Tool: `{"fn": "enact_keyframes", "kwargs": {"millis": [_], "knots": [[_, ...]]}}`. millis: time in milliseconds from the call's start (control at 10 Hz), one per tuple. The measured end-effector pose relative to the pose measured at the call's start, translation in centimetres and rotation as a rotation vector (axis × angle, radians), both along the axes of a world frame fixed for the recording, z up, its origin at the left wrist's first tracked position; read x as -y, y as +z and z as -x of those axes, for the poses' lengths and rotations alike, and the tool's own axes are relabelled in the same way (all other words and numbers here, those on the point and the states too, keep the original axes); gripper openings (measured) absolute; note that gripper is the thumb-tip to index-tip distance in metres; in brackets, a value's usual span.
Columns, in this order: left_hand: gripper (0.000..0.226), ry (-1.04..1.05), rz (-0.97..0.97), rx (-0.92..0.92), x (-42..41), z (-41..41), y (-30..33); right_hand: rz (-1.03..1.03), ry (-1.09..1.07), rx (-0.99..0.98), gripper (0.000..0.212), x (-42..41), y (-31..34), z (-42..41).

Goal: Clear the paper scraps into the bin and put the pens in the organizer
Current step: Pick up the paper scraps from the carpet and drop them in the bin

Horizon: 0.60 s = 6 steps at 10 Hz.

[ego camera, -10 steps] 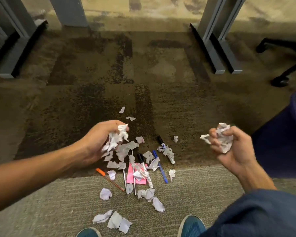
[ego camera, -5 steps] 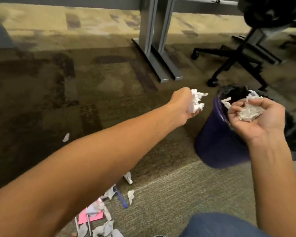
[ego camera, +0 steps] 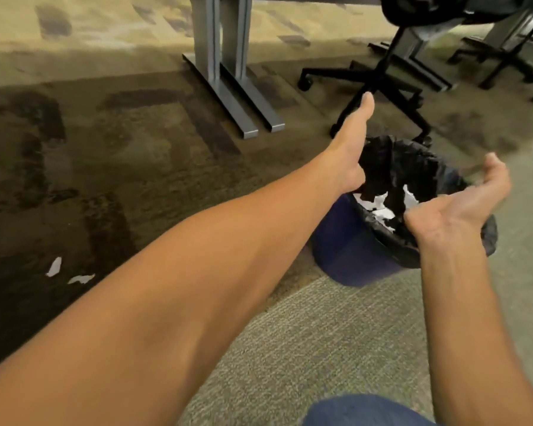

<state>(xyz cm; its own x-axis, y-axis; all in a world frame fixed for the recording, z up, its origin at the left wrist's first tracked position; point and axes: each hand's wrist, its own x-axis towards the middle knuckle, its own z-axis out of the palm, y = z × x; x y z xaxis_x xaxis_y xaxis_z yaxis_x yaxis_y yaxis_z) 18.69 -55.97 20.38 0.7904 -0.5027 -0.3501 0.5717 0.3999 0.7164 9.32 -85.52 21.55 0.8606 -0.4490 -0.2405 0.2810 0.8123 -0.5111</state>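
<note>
Office carpet, bin [ego camera: 345, 250] beside chair base [ego camera: 382, 84]. Half a second earlier wads were held in both hands; left hand [ego camera: 350, 149] and right hand [ego camera: 462, 204] were now spread empty, grip released. Scraps [ego camera: 382, 210] were seen inside bin. Two scraps [ego camera: 54, 267] left on floor; pens out of view.

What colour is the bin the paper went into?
The bin is dark blue, lined with a black bag; the head view shows it.
</note>
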Motion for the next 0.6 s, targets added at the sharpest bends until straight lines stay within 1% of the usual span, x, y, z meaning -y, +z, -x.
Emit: {"fn": "enact_keyframes", "kwargs": {"millis": [100,200,300,400,500,600], "knots": [[0.077,0.039,-0.003,0.08,-3.1,0.6,-0.9,0.247,0.01,-0.045,0.061,-15.6,-4.1,0.3],[0.067,0.052,-0.05,0.141,-7.5,2.6,-2.6,0.344,0.176,0.021,0.039,-22.6,-2.8,-0.7],[0.062,0.078,-0.136,0.172,-12.2,5.0,-3.6,0.469,0.312,0.036,0.03,-25.3,-4.3,0.4],[0.046,0.212,-0.291,0.216,-20.7,9.5,-5.4,0.68,0.602,0.009,0.019,-30.0,-8.1,2.2],[0.043,0.271,-0.34,0.166,-28.2,14.5,-7.8,0.826,0.815,-0.05,0.016,-32.7,-11.5,3.9],[0.048,0.365,-0.384,0.026,-36.6,22.3,-12.3,0.921,1.026,-0.13,0.016,-35.6,-15.3,6.3]]}}
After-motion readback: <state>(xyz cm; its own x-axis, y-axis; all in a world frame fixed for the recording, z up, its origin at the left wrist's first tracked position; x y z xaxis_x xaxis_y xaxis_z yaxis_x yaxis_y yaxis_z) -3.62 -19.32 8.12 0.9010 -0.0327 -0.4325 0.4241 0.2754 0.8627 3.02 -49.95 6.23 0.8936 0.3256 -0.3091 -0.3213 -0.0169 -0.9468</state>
